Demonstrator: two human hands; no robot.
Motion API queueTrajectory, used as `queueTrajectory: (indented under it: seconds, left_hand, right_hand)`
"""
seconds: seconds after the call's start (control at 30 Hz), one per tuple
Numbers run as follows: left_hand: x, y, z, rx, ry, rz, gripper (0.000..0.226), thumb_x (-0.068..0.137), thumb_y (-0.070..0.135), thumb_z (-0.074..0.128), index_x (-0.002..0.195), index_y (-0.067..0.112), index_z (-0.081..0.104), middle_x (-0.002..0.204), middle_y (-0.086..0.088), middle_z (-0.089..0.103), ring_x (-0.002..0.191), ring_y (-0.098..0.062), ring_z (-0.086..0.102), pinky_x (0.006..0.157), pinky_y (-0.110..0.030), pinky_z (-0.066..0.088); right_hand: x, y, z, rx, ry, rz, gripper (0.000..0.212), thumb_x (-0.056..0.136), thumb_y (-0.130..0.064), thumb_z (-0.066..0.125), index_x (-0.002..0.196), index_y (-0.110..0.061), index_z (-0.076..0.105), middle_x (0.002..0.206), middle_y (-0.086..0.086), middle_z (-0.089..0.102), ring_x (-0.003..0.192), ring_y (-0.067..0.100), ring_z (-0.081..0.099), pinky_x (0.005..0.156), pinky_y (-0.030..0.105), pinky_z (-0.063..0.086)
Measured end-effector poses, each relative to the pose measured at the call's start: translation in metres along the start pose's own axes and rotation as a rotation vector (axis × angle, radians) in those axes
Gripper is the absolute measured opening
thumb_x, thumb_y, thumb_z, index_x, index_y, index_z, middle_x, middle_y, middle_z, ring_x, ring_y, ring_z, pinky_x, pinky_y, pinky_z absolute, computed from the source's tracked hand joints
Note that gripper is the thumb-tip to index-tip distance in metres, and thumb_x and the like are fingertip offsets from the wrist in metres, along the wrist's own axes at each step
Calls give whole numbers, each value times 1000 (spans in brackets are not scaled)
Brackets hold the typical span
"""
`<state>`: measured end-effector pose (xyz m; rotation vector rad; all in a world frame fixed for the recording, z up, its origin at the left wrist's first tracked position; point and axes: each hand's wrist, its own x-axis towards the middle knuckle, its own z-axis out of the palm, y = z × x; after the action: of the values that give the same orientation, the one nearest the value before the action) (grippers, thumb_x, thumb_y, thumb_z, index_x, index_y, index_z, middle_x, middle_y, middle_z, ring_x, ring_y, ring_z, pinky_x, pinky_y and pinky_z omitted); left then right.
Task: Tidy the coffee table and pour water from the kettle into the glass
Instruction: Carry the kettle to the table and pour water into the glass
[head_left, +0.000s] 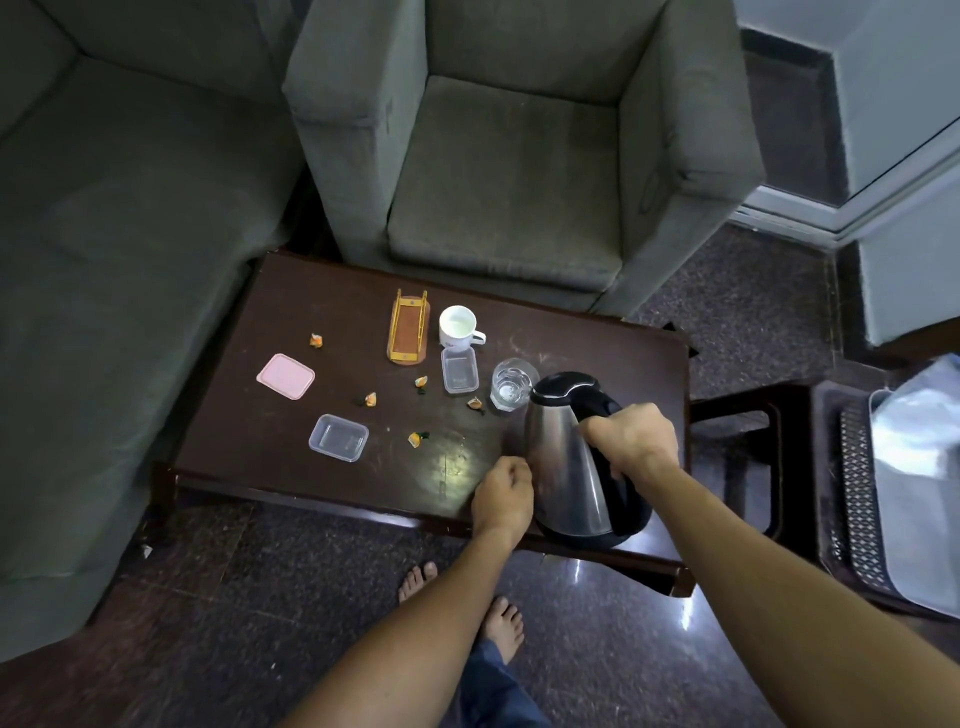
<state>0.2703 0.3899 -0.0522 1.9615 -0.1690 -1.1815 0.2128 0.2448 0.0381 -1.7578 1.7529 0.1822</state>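
Closest to me are two bare forearms reaching out over a pair of bare feet (503, 626) on the dark polished floor. The right hand (631, 441) is wrapped tight round the black handle of the steel electric kettle (563, 467), which leans over the near right part of the coffee table (311, 291), its lidded top just beside the glass (512, 385). The glass stands upright with a little water in it. The left hand (503, 499) is curled into a loose fist against the kettle's left flank; I see nothing in it and cannot tell whether it touches the steel. Farther out lie a white mug (458, 325), a yellow wire holder (408, 327), two clear plastic tubs (459, 370), a pink lid (285, 376) and scattered orange-wrapped sweets (370, 399). A grey armchair (509, 182) sits behind.
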Motion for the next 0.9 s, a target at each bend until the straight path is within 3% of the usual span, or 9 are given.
queueTrajectory:
  seconds: [0.47,0.63,0.9]
  left_hand:
    - [-4,2,-3,-19,-13,-14,28,104,33,45,115,21,68,110,-2,74,105,-26,69,98,-44,55]
    - [-5,1,-2,-16,-20,-5,28,105,33,45,117,21,67,108,-2,73,104,-25,69,97,-44,55]
    - [-3,2,-3,-15,-26,-9,25,104,31,46,112,21,68,107,-4,73,104,-28,69,96,-44,55]
  right_hand:
    - [2,1,2,3,6,7,25,59,-39,67,61,-14,70,39,-5,62,39,20,66,48,24,51]
    - [2,2,0,2,-2,-1,24,59,-39,68,64,-16,70,52,1,69,49,23,70,51,27,53]
    - [2,2,-3,-24,-21,0,26,61,-37,65,62,-12,71,39,-4,62,36,18,65,50,26,54]
